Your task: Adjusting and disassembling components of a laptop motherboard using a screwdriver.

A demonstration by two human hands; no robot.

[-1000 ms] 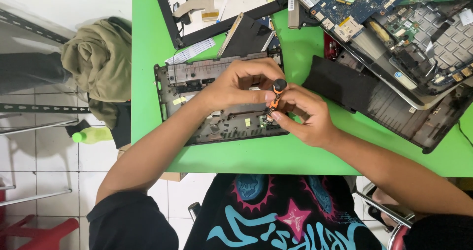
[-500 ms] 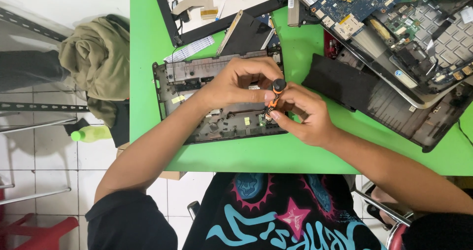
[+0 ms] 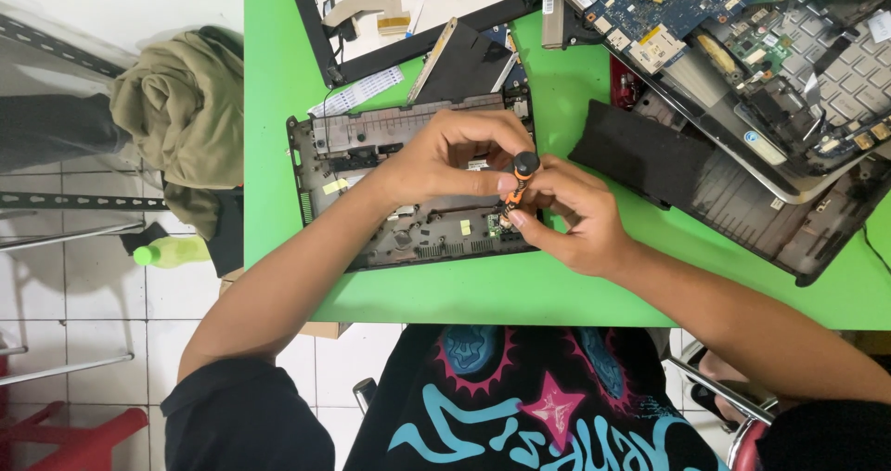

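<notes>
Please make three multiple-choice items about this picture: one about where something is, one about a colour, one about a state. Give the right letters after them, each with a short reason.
1. Where does the grey plastic laptop base lie?
A. on the green table
B. on the tiled floor
C. on the person's lap

2. What colour is the band under the black cap of the small screwdriver?
A. blue
B. orange
C. white

3. How is the screwdriver held?
A. it lies loose on the table
B. by the left hand alone
C. by both hands, upright over the base

Answers:
1. A, the base rests flat on the green table.
2. B, an orange band shows below the cap.
3. C, the left hand and the right hand both close their fingers around it, tip down on the base.
</notes>
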